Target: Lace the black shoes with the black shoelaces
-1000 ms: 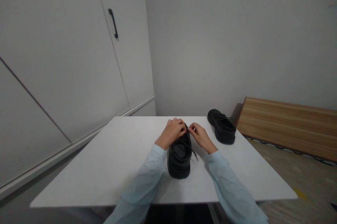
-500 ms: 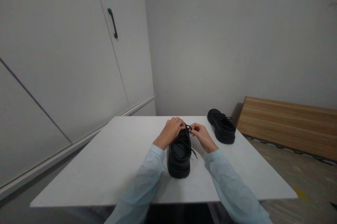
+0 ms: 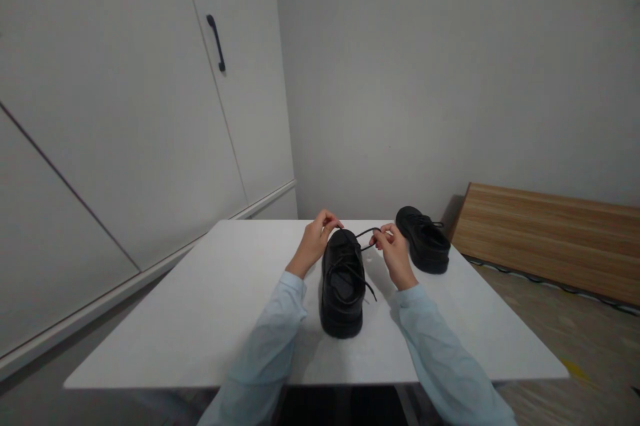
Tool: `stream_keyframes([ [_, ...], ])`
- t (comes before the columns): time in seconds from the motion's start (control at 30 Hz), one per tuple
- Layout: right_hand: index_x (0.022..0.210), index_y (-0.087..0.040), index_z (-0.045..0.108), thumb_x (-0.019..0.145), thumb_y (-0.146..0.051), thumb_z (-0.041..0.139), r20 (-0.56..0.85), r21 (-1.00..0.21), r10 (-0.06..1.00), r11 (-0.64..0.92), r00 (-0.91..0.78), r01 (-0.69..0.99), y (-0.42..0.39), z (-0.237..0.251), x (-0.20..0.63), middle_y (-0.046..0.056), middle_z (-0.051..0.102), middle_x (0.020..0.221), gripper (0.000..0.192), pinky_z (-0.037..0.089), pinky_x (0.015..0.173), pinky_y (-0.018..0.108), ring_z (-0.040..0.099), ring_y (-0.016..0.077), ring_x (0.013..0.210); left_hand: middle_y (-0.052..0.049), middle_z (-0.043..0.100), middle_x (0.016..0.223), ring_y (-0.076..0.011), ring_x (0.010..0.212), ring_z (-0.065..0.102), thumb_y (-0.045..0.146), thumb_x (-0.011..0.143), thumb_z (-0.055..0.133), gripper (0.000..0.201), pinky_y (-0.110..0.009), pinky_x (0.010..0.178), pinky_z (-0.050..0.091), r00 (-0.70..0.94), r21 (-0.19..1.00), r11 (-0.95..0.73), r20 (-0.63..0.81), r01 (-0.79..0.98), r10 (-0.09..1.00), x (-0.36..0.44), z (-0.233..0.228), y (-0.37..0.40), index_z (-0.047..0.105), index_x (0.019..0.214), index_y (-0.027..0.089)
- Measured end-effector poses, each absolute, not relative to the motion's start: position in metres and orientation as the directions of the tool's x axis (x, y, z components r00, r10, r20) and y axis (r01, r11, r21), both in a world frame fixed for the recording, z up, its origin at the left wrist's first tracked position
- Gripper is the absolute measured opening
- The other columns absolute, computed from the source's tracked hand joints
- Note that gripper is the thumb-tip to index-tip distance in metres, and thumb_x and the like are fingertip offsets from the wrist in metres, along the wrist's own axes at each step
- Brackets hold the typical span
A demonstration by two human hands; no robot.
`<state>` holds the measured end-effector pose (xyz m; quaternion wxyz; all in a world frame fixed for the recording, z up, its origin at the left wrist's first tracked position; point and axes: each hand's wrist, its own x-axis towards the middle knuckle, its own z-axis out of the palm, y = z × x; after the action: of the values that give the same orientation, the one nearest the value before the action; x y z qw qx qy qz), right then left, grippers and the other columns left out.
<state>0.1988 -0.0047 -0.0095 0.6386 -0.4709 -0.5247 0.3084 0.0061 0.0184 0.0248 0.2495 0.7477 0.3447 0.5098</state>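
Right hand (image 3: pixel 393 246): pinched closed on black lace (image 3: pixel 369 229), apparently holding its loop clear of near shoe (image 3: pixel 343 319), upright on tabletop (image 3: pixel 225 306). Left hand (image 3: pixel 317 234): half-curled by the toe, perhaps steadying; grip unclear. Other shoe (image 3: pixel 429 258): farther right.

From where I stand, the near shoe (image 3: pixel 343 311) looks like smooth leather with a low sheen, its lace (image 3: pixel 368 231) matt cord. The worktop (image 3: pixel 235 309) is smooth, the sleeves (image 3: pixel 440 343) soft matt cloth, the board (image 3: pixel 545 234) wood-grained, the wall (image 3: pixel 400 79) matt; the handle (image 3: pixel 217 43) could be metal or plastic.
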Motion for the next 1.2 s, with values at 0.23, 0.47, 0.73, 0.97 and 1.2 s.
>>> stream_keyframes([
  [0.23,0.076,-0.02,0.055,0.069,-0.033,0.049,0.273,-0.962,0.932,0.256,0.238,0.1,-0.004,-0.008,0.203,-0.001,0.057,0.054,0.016,0.038,0.055,0.026,0.055,0.0151,0.055,-0.005,0.068,0.079,-0.0156,0.081,0.065,0.038,0.091,0.043,0.02,-0.034,0.084,0.047,0.22,0.822,-0.569,0.556,-0.005,0.801,0.01,0.02,0.02,0.042,0.085,0.019],
  [0.47,0.063,-0.017,0.057,0.06,-0.027,0.052,0.117,-0.993,0.978,0.115,0.171,0.017,-0.005,-0.011,0.209,0.001,0.058,0.065,0.011,0.037,0.051,0.022,0.048,0.0107,0.054,-0.001,0.066,0.074,-0.0151,0.07,0.068,0.053,0.084,0.049,0.035,-0.034,0.073,0.055,0.071,0.853,-0.429,0.467,-0.296,0.881,0.002,0.027,0.021,0.036,0.088,0.02],
  [0.73,0.065,-0.017,0.057,0.063,-0.031,0.058,0.028,-0.978,1.0,0.028,-0.004,0.206,-0.009,-0.013,0.206,0.0,0.057,0.064,0.014,0.037,0.051,0.022,0.049,0.0105,0.055,0.005,0.054,0.067,-0.0066,0.055,0.054,0.05,0.083,0.052,0.033,-0.023,0.056,0.054,-0.194,0.781,-0.502,0.464,-0.371,0.865,-0.01,0.028,0.027,0.039,0.087,0.021],
  [0.97,0.087,-0.019,0.059,0.072,-0.031,0.059,0.337,-0.913,0.941,0.325,0.009,0.246,-0.013,-0.005,0.201,0.003,0.059,0.085,0.02,0.044,0.062,0.027,0.054,0.0153,0.073,0.007,0.038,0.06,-0.003,0.043,0.034,0.045,0.081,0.057,0.027,-0.01,0.035,0.025,-0.289,0.751,-0.553,0.474,-0.36,0.832,-0.021,0.032,0.031,0.047,0.085,0.021],
  [1.2,0.08,-0.022,0.069,0.077,-0.031,0.063,0.499,-0.738,0.828,0.561,-0.255,0.376,-0.021,0.002,0.194,0.006,0.055,0.103,0.012,0.037,0.095,0.037,0.05,0.0211,0.106,0.005,0.04,0.057,-0.0042,0.043,0.029,0.046,0.078,0.06,0.029,-0.015,0.037,0.021,-0.253,0.793,-0.59,0.546,-0.153,0.799,-0.023,0.032,0.032,0.061,0.08,0.017],
])
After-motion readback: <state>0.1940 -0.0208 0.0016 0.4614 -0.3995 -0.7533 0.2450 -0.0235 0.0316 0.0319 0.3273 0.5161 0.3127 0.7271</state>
